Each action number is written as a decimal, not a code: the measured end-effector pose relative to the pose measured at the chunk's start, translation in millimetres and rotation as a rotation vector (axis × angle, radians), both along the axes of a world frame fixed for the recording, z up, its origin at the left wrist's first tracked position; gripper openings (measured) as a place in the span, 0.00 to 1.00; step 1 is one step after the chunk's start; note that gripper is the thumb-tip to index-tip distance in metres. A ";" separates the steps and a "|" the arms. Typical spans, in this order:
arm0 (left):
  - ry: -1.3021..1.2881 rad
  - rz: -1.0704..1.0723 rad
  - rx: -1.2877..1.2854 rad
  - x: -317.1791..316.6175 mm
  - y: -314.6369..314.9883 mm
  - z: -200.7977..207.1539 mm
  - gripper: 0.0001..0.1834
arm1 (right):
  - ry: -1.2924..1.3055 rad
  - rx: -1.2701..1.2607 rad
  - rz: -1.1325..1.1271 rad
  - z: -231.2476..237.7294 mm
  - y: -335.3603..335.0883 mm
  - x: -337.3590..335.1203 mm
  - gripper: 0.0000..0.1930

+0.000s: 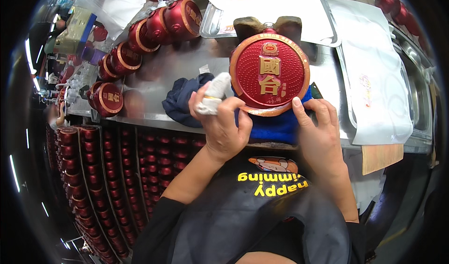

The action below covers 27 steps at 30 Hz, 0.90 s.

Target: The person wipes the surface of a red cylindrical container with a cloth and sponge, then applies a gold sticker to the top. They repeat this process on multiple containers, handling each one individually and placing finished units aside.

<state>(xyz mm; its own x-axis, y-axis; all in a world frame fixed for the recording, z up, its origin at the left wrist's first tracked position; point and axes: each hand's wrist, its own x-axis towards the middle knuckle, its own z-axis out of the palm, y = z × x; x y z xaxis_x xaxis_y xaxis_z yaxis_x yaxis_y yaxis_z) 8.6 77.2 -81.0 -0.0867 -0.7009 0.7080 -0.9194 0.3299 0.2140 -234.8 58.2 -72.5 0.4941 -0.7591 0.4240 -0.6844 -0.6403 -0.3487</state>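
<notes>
A round red bottle (250, 72) with raised gold lettering lies face up, its neck pointing away between two arms of a dark block (287, 26). Around its rim runs an orange-gold strip (267, 110), slightly shiny at the near edge. My left hand (225, 123) is closed around a small white cloth roll (216, 93) bound with a band, while its thumb and forefinger pinch at the strip's near-left edge. My right hand (322, 128) has its thumb pressed on the near-right rim, fingers curled beside it. Blue cloth (273, 127) shows under the bottle.
Several red bottles (110, 99) stand along the table's left side. A dark blue cloth (182, 100) lies left of my left hand. White label sheets (374, 72) cover trays at the right and back. Racks of red bottles (121, 170) fill the lower left.
</notes>
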 end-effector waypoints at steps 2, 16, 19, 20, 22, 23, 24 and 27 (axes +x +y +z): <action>0.179 -0.003 0.067 5.1 -0.2 -6.4 0.16 | 0.010 -0.021 0.005 0.6 0.8 1.1 0.37; 0.546 -0.178 0.161 -0.7 -2.6 -2.7 0.13 | 0.059 -0.019 0.052 2.7 9.0 13.2 0.36; 0.548 -0.146 0.187 -0.8 -2.6 -4.4 0.08 | 0.029 -0.005 0.062 3.1 8.0 15.2 0.36; 0.565 -0.145 0.184 -1.3 -2.3 -4.8 0.08 | 0.018 -0.008 0.066 3.5 7.8 16.2 0.36; 0.573 -0.130 0.185 -2.3 -2.1 -5.6 0.08 | -0.003 0.008 0.071 4.8 7.5 17.9 0.36; 0.592 -0.128 0.205 -2.4 -2.9 -6.1 0.08 | -0.005 0.007 0.070 5.7 7.5 18.7 0.36; 0.631 -0.131 0.172 -3.7 -4.0 -7.1 0.08 | -0.019 0.025 0.078 6.8 7.7 19.0 0.37; 0.670 -0.125 0.131 -5.8 -6.8 -10.4 0.09 | -0.018 0.050 0.079 9.6 8.6 20.0 0.38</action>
<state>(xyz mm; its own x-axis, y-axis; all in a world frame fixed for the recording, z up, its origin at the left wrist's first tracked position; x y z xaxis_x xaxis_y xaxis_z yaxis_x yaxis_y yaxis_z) 2.8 70.4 -91.4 0.2539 -0.7975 0.5472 -0.5323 0.3572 0.7675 -214.8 66.8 -62.9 0.5461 -0.7385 0.3955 -0.6257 -0.6735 -0.3936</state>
